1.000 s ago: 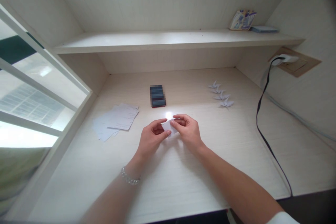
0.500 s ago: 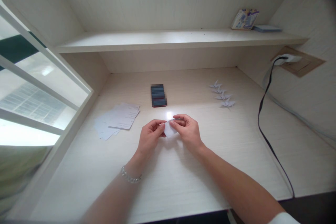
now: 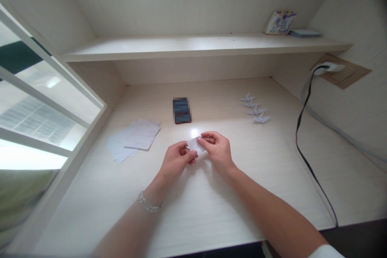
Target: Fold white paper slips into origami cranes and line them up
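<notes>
A small folded piece of white paper [image 3: 196,145] is held between both hands above the middle of the desk. My right hand [image 3: 218,148] pinches its right side, thumb on top. My left hand [image 3: 178,158] is closed at the paper's lower left edge, with the thumb against it and the other fingers curled. A bracelet sits on my left wrist. To the left lies a fanned stack of white paper sheets [image 3: 140,135]. Several folded paper cranes [image 3: 255,109] stand in a row at the back right.
A dark phone-like rectangle [image 3: 182,111], blurred out, lies behind my hands. On the right, a black cable [image 3: 298,121] runs from a wall socket [image 3: 343,71] down across the desk. A shelf [image 3: 181,44] above bears a small colourful packet [image 3: 279,22].
The paper has turned between my fingers and its visible outline differs. My left hand has shifted slightly down and right, its thumb now along the lower edge. My right hand keeps its pinch.
</notes>
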`<state>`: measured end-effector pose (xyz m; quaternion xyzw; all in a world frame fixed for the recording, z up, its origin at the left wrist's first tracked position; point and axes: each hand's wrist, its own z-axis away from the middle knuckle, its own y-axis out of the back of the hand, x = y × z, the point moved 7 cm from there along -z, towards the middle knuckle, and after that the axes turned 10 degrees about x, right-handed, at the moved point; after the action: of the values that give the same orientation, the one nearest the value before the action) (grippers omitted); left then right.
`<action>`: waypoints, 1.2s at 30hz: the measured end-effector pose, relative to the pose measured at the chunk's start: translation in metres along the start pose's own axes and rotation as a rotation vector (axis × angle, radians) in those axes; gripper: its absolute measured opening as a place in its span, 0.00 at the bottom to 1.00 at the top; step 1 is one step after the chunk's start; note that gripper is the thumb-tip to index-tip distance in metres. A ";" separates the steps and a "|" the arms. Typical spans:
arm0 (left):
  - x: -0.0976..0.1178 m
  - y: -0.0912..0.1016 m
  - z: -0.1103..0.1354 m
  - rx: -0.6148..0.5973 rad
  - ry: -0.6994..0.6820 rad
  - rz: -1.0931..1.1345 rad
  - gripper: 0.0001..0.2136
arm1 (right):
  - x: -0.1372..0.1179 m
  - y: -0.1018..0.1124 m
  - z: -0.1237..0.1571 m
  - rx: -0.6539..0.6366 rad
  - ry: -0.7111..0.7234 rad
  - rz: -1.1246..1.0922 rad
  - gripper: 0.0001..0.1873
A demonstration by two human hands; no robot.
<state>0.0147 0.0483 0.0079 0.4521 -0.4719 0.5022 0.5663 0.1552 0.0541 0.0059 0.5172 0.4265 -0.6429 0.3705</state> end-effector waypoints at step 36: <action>0.007 0.009 -0.004 0.214 -0.090 0.051 0.17 | 0.004 -0.004 -0.003 -0.024 -0.035 -0.073 0.20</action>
<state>0.0063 0.0541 0.0150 0.5201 -0.4517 0.5431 0.4801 0.1516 0.0583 0.0027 0.4853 0.4462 -0.6598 0.3606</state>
